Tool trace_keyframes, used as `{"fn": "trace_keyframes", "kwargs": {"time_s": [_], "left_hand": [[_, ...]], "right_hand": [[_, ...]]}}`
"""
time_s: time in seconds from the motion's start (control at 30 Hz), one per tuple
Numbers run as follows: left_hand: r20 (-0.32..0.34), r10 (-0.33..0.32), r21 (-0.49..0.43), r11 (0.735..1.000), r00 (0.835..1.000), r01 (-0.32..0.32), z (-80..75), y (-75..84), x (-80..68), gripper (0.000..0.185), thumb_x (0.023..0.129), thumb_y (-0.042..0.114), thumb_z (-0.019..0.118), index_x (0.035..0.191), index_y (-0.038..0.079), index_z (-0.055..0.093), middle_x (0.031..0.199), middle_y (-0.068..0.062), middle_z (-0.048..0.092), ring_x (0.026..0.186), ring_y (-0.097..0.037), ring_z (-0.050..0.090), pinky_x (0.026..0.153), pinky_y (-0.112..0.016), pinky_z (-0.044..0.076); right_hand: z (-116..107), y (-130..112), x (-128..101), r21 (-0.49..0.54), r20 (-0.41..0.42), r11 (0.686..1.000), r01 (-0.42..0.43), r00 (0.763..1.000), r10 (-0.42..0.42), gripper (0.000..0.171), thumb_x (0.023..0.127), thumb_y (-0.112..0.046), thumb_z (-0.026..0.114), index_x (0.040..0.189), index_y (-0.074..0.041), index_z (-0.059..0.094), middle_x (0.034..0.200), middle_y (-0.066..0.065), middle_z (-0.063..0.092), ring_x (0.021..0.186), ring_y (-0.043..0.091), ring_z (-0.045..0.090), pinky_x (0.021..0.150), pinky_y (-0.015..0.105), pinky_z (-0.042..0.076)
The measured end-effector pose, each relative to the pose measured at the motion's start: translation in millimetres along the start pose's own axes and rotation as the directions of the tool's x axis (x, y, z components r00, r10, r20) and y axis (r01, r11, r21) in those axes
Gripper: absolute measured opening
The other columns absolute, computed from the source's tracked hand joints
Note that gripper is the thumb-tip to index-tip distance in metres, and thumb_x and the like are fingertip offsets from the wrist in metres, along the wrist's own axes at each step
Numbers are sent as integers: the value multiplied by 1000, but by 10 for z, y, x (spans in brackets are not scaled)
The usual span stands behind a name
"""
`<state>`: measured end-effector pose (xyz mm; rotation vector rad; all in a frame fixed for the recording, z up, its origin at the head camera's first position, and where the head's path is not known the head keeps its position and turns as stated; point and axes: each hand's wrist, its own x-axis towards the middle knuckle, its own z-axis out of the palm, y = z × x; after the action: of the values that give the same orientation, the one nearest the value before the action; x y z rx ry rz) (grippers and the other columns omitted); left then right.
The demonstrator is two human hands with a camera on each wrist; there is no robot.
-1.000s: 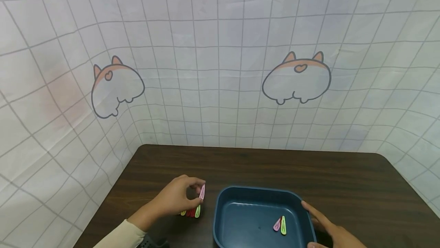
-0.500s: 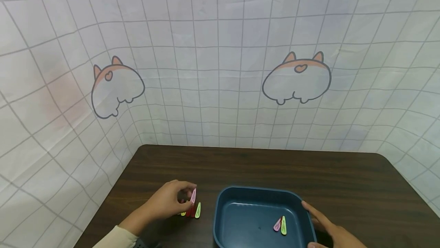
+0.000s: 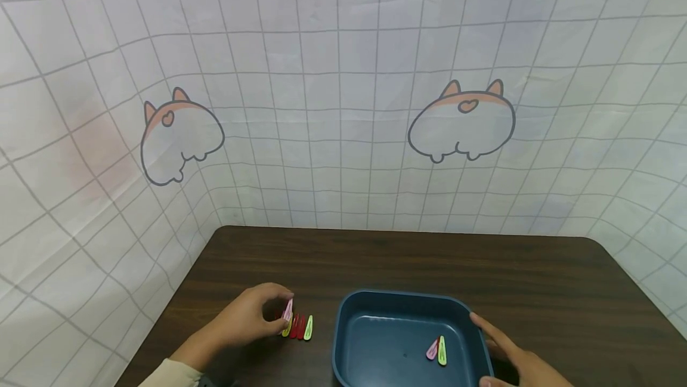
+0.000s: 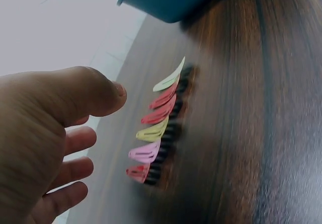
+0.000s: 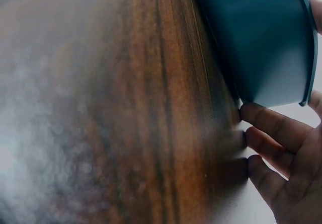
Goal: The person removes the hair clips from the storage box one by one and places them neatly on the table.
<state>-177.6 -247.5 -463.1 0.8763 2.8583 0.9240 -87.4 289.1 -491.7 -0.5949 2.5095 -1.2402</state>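
In the head view my left hand [image 3: 249, 318] pinches a pink snap hair clip [image 3: 287, 310] between thumb and index finger, above the left end of a row of clips. In the left wrist view the thumb hides that clip. The row on the table runs from a pale green clip [image 4: 170, 79] through red clips [image 4: 159, 112] and a yellow clip [image 4: 153, 132] to a pink clip [image 4: 145, 153] and a reddish one [image 4: 138, 172]. My right hand [image 3: 523, 363] rests at the right side of a blue tray [image 3: 397, 293], its fingers extended against the outer wall.
Inside the tray lie a pink clip [image 3: 432, 350] and a green clip [image 3: 442, 351], with a bit of red between them. The dark wooden table [image 3: 376, 256] meets a white grid-patterned curtain [image 3: 322, 107] behind and at both sides.
My left hand has moved left along the row with the pink clip, from beyond the green clip to over the yellow one. The right hand and the tray have stayed put.
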Motion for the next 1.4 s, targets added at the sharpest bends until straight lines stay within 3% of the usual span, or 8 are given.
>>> {"fn": "trace_keyframes", "kwargs": {"time_s": [0.3,0.57,1.03,1.4], "left_hand": [[-14,17,33,999,1000,-16,-59,-82,-82,43,86,21,83,124,6,70,129,-6,67,123,-31,60,101,-56,47],[15,-69,16,998,998,68,-102,-194,-156,45,86,28,84,124,9,70,138,-11,61,130,-38,54,104,-60,43],[47,-124,17,992,991,124,-117,-290,-203,43,83,29,85,121,13,73,142,-15,57,141,-48,39,108,-67,34],[55,-139,31,990,989,137,-100,-324,-239,40,82,29,86,119,18,74,147,-18,51,144,-52,27,106,-73,31]], "right_hand": [[-9,4,8,-4,10,1000,-6,1000,6,90,103,-24,63,165,-23,-2,145,38,45,121,54,56,70,59,58],[-24,-1,18,21,19,1000,3,1000,-3,89,103,-22,62,165,-21,-1,144,40,44,120,62,52,69,64,57],[-6,-12,5,-2,1,999,32,1000,-32,90,102,-23,64,165,-20,-1,144,41,43,117,63,53,68,57,60],[-19,-11,7,-18,1,999,30,1000,-30,91,102,-22,64,165,-20,-1,146,40,41,118,58,55,69,60,58]]}}
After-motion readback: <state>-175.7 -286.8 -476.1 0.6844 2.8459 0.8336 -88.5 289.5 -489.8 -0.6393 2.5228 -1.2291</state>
